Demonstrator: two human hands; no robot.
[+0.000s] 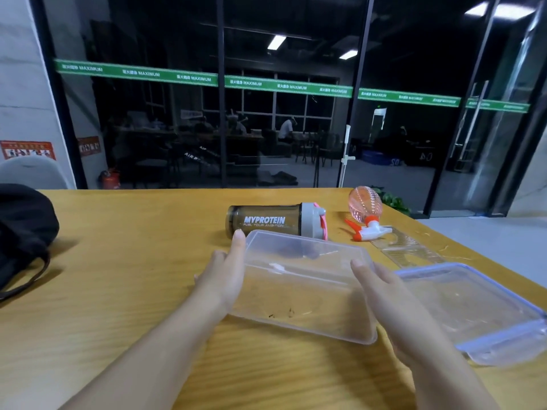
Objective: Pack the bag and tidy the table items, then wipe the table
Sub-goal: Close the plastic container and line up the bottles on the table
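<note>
Fingers (238,241) of our left hand (225,276) lie straight along the clear container's (299,288) nine o'clock wall; our right hand (393,303), fingers straight, presses its three o'clock wall. Mid-desk (133,261), it looks light, stiff, slippery; we'd squeeze both walls. Its lid (473,309) lies at three o'clock.

I see two bare forearms, no sleeves in view. Left hand (225,276) and right hand (393,303): no rings, watch or gloves; short plain nails.
</note>
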